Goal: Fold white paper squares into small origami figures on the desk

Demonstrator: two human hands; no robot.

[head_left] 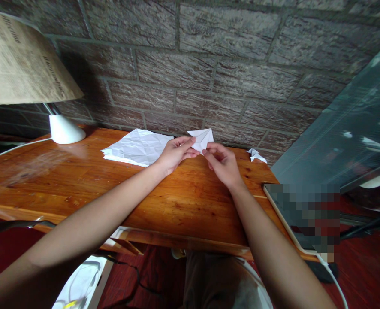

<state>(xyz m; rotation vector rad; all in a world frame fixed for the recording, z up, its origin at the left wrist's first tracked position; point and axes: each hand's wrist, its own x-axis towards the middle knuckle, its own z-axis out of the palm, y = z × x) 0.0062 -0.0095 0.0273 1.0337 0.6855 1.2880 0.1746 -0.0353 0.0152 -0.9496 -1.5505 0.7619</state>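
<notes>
Above the back of the wooden table, a small folded white origami paper (203, 138) with pointed corners is pinched between both hands. My left hand (179, 153) grips its left side, thumb on top and fingers underneath. On the lower right edge, my right hand (221, 162) closes thumb and fingertips on the same paper. A stack of creased white paper sheets (135, 148) lies just left of my left hand. Farther right, a small folded paper figure (257, 156) rests near the table's back corner.
A lamp with a newsprint-patterned shade (25, 64) and white base (66, 128) stands at the left. A tablet (293, 219) with a white cable lies along the right edge of the wooden table (183, 206). Behind is a brick wall (193, 73); a glass panel (334, 124) stands right.
</notes>
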